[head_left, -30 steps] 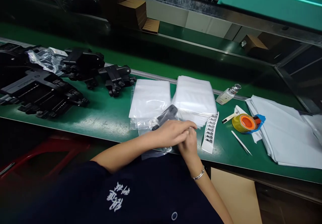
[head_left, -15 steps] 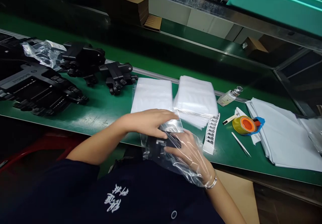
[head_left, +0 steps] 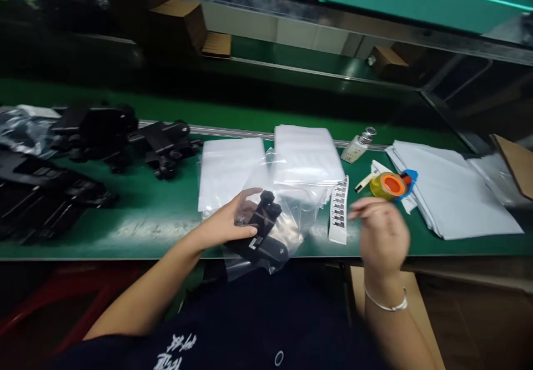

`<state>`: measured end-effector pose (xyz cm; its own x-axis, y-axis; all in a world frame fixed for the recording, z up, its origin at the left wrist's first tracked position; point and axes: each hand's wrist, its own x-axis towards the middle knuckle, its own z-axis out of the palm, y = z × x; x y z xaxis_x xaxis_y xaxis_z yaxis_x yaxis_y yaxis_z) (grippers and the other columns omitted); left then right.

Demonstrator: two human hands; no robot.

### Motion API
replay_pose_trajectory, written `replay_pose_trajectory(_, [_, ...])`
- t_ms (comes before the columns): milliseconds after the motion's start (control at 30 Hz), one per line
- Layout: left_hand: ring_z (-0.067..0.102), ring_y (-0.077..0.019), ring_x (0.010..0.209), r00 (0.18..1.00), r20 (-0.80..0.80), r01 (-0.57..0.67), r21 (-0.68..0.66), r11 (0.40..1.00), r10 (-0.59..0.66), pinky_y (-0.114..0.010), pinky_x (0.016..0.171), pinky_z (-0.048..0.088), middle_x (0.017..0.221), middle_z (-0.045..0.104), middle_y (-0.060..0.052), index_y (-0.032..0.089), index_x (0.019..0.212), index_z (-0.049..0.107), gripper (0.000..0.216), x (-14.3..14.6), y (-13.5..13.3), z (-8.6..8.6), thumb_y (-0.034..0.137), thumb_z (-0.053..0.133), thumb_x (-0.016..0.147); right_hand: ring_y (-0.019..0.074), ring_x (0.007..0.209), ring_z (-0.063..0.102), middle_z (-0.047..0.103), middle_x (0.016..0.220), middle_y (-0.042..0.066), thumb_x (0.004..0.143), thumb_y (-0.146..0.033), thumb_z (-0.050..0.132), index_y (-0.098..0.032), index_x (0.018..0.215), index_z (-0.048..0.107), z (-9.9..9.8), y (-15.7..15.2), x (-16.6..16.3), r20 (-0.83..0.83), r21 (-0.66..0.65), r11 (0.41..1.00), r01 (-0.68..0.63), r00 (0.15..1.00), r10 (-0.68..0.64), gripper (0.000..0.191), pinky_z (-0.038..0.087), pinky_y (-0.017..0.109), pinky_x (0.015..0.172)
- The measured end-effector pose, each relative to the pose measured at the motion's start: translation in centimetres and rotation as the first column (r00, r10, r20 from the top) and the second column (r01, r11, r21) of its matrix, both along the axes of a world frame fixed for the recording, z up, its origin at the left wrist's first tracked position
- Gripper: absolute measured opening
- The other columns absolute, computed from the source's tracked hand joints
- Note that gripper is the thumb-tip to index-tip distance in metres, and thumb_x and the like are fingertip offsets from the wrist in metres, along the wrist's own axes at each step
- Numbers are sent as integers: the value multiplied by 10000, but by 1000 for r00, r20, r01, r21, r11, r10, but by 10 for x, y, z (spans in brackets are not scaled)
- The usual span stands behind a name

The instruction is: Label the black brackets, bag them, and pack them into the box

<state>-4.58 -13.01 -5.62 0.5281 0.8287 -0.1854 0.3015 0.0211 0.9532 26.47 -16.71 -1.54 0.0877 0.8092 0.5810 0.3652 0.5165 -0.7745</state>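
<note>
My left hand (head_left: 222,223) is closed around a black plastic bracket-like part (head_left: 268,212), gripping it through a clear plastic bag (head_left: 297,217). The part sits inside the bag near the table's front edge, with a small white mark on it. To the right, my right hand (head_left: 383,239) is raised, its fingers curled and smeared by motion. Its fingertips are close to a strip of printed labels (head_left: 339,209); whether it holds anything is unclear. Just beyond that hand lies a roll of tape (head_left: 389,185) with an orange core.
Two stacks of clear bags, one on the left (head_left: 231,170) and one on the right (head_left: 308,153), lie behind my hands. A small bottle (head_left: 358,145) stands beyond them. White sheets (head_left: 453,192) lie at right; several black parts (head_left: 164,145) at left. A metal shelf edge crosses above.
My right hand has come out of the clear bag and moved right, beside the label strip. The black part is now in the bag in my left hand. The view has shifted.
</note>
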Motion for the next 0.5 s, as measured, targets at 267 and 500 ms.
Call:
replay_pose_trajectory(267, [720, -236, 865, 945, -274, 316, 635, 705, -177, -337, 734, 583, 1058, 722, -44, 331, 1549, -96, 957, 66, -32, -2, 349, 578, 870, 161, 937, 648, 691, 977, 70, 923, -473, 581, -165, 1067, 633, 4, -22, -21, 542, -288, 871, -398, 682, 491, 344, 516, 251, 821])
replay_pose_trajectory(500, [657, -289, 1148, 901, -270, 422, 721, 550, -338, -416, 867, 599, 1355, 620, -61, 381, 1558, 67, 776, 96, -27, 6, 450, 494, 913, 103, 571, 562, 613, 653, 0, 900, -350, 601, -186, 719, 624, 7, -105, 95, 153, -21, 969, -246, 957, 246, 245, 442, 219, 550])
